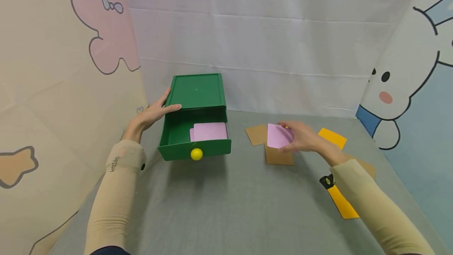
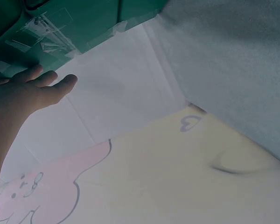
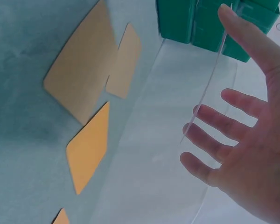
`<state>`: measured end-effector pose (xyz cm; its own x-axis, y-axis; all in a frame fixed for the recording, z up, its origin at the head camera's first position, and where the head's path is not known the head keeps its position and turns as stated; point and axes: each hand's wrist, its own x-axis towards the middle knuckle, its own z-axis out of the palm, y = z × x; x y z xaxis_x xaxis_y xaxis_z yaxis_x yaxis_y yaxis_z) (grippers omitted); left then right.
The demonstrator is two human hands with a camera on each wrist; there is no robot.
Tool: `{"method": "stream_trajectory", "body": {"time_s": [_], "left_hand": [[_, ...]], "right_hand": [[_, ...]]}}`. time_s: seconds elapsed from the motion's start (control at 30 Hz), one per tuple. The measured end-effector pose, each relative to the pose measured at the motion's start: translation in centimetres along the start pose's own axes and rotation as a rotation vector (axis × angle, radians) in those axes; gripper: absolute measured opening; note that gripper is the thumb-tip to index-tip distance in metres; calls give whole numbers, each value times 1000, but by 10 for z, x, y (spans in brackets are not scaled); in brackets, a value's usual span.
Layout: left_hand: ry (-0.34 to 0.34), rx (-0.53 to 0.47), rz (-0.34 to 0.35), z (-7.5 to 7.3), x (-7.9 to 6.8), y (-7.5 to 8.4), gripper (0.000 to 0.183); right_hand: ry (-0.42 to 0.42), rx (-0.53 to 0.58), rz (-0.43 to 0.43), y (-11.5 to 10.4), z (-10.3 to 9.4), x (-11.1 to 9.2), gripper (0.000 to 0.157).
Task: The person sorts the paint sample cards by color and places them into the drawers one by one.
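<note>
A green drawer box (image 1: 196,91) stands on the table with its drawer (image 1: 177,129) pulled out at the front, a yellow knob (image 1: 196,154) on it. Pink cards (image 1: 210,132) lie in the drawer's right part. My left hand (image 1: 152,114) rests against the box's left side, thumb over the top; its straight fingers (image 2: 47,79) touch the taped side in the left wrist view. To the right of the box, my right hand (image 1: 302,137) pinches a pink card (image 1: 277,136) between thumb and fingers. From the right wrist, that card (image 3: 210,81) shows edge-on.
Below the held card lie brown cards (image 1: 279,156) on the grey table (image 1: 226,207). Yellow cards (image 1: 333,138) and another brown card (image 1: 366,167) lie farther right, partly behind the right forearm. A white cloth wall (image 1: 262,50) rises behind the box; printed walls flank both sides.
</note>
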<state>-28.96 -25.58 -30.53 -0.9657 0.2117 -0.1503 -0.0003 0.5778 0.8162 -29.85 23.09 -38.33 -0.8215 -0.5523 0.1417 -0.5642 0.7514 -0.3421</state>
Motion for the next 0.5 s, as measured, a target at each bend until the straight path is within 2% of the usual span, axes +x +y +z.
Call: {"method": "stream_trajectory", "body": {"time_s": [0.5], "left_hand": [[-7,-17,-6,-1,3,-1,97]], "right_hand": [[-15,-16,-78,-31,-11,28,86]]}}
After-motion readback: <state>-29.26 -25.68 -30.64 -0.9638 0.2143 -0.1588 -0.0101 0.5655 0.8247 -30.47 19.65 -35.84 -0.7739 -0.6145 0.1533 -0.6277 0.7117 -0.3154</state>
